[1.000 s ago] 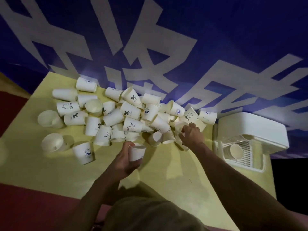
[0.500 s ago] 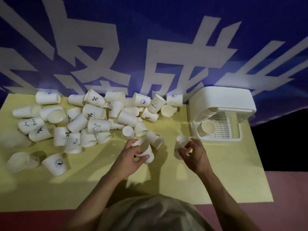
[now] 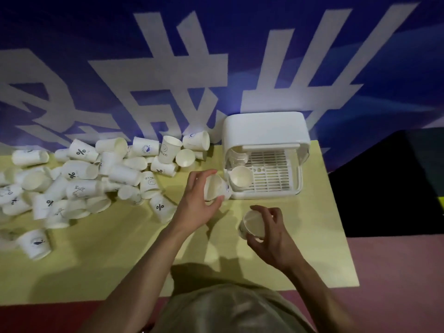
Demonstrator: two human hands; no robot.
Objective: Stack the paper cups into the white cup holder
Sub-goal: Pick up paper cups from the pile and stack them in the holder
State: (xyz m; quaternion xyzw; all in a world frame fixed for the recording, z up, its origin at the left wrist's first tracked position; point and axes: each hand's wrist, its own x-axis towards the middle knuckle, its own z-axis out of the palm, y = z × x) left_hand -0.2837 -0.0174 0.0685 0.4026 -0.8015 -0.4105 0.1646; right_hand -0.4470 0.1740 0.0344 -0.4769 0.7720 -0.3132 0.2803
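We see the left hand (image 3: 195, 204) gripping a paper cup (image 3: 216, 188) on its side, fingers over the top and thumb under, mouth turned toward us. Half a second ago that hand sat mid-worktop with its cup; now the cup is just beside the front-left corner of the white cup holder (image 3: 265, 131); we can't tell if it touches.

The right hand (image 3: 269, 239) pinches a second cup (image 3: 252, 227) by the rim, mouth up and tilted toward the camera. It was level with the left hand before; now it's nearer us, in front of the holder and apart from it.

The holder stands at the back right of the yellow worktop (image 3: 108, 265), against the blue banner (image 3: 240, 44). One nested cup (image 3: 240, 177) lies inside at the left of the grille, mouth outward, same spot as earlier.

The loose cup pile (image 3: 96, 176) lies left of the holder on the worktop. The view has swung right since the earlier frames, so the pile now runs off the left edge, and the holder sits nearer centre.
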